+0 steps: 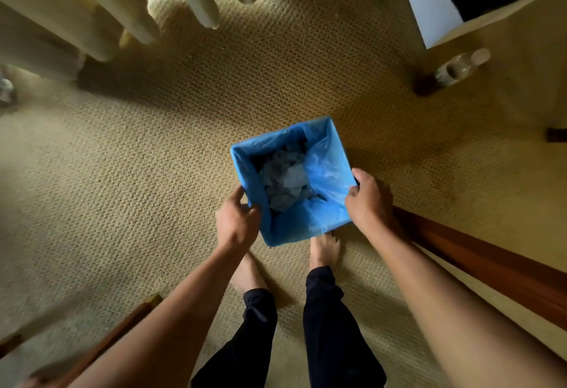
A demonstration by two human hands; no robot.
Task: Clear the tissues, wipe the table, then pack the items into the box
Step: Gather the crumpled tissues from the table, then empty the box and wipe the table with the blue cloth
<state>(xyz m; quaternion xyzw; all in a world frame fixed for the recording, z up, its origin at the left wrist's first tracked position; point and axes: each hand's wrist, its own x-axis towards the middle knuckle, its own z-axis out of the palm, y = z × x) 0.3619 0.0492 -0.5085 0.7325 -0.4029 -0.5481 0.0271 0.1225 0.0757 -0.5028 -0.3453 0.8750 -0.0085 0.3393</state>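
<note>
Tissues (285,183) in blue-lined bin (325,154) — both hands gripping rim.

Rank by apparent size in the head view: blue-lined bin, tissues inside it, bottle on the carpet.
bin
tissues
bottle, though it lies farther from the camera, so its rank against the tissues is unsure.
</note>
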